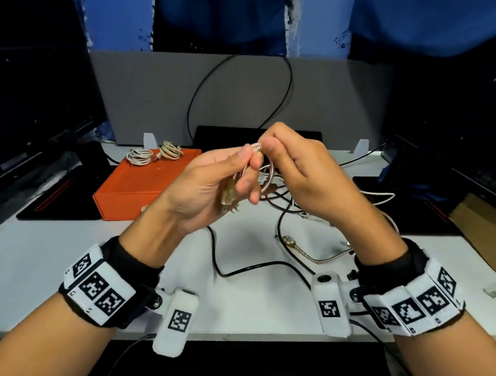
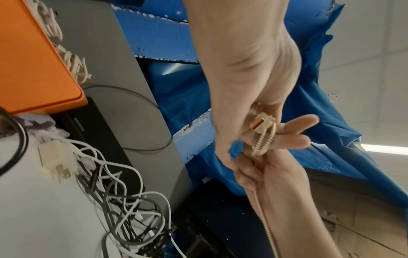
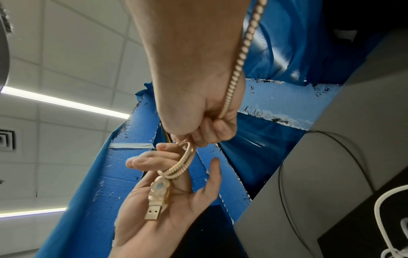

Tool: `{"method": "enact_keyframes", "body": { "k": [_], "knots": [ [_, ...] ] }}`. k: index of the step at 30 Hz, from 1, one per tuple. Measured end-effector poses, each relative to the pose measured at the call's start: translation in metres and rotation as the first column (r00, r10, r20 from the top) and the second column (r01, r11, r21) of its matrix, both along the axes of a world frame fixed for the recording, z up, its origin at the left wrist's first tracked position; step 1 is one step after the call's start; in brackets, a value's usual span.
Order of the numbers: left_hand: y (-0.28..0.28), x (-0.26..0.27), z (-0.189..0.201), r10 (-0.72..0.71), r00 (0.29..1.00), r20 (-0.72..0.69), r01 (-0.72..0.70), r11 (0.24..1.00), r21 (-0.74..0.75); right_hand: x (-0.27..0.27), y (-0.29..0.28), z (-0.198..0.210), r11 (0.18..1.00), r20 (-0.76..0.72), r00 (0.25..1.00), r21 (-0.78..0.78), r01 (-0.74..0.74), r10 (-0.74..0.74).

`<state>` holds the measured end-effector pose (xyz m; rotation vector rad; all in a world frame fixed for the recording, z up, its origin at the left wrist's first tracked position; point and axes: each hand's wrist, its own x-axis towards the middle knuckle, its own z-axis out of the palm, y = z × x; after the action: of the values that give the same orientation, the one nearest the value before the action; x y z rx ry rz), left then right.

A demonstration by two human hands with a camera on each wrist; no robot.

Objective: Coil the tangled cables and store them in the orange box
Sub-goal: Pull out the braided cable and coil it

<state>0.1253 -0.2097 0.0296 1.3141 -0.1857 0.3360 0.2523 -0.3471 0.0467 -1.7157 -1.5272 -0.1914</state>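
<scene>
1. While both hands are raised above the white worktop [image 1: 249, 303], they meet on a gold cable [image 3: 237, 66] sheathed in ribbed, spring-like metal.
2. The left hand [image 1: 209, 185] lies palm up, thumb and forefinger pinching a doubled loop of that cable; its other fingers are loosely extended, and the gold USB plug [image 3: 154, 212], flat and rectangular below a moulded ornamental housing, rests across the palm.
3. The right hand [image 1: 302, 176] is curled into a fist-like pinch on the same loop, touching the left fingertips, and the ribbed strand runs from it down along the wrist.
4. The cable's far end lies on the worktop near the right wrist, ending in a small flower-shaped connector [image 1: 289, 241].
5. Behind the hands sits a tangled heap of cables [image 2: 123, 206], thin smooth white and black cords crossing one another, with a white blocky plug adapter [image 2: 56, 162] at its edge.
6. The orange box [image 1: 132, 187], flat, matte and round-cornered, sits on the worktop to the left, its lid closed.
7. Two neat round coils of white cable [image 1: 140, 156] and cream cable [image 1: 171, 150] rest on its far edge.
8. A grey panel [image 1: 148, 90] stands at the back, a thin black wire [image 1: 287, 75] looping across it.
</scene>
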Motion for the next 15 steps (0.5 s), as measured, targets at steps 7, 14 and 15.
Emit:
{"method": "enact_keyframes", "body": {
  "k": [7, 14, 15],
  "knots": [
    [0.010, 0.002, 0.011, 0.255, 0.965, 0.052, -0.245, 0.957, -0.157, 0.021, -0.002, -0.004, 0.941, 0.106, 0.986, -0.299, 0.155, -0.129],
    [0.017, 0.002, 0.003, 0.512, 0.842, 0.169, -0.525, 0.707, 0.473, -0.005, 0.000, -0.006, 0.873, 0.050, 0.990, -0.479, -0.091, 0.131],
    [0.017, 0.003, 0.001, 0.493, 0.852, 0.177, -0.499, 0.660, 0.561, -0.004, -0.003, -0.002, 0.898, 0.020, 0.992, -0.426, -0.107, 0.128]
  ]
}}
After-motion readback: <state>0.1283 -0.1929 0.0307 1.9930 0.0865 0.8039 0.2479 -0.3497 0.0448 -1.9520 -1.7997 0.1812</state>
